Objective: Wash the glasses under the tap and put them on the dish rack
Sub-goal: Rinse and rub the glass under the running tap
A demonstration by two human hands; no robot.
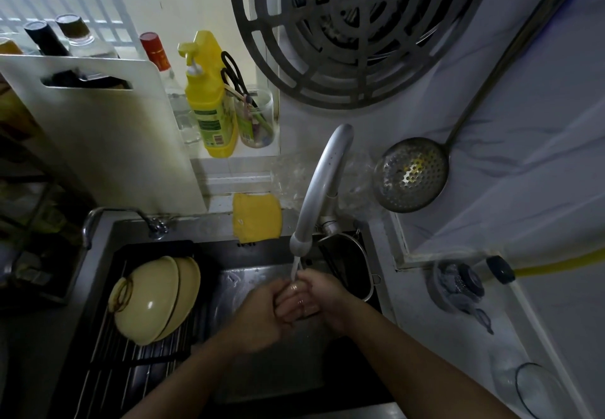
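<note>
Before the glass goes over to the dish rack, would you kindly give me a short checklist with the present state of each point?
1. Water running from tap: ok, stream falls onto the hands.
2. Glass held: ok, left hand and right hand both wrap it.
3. Glass rinsed clean: cannot tell.
4. Free space on rack: ok, bare bars in front of the bowls.
5. More glasses waiting: ok, one stands on the counter at right.
</note>
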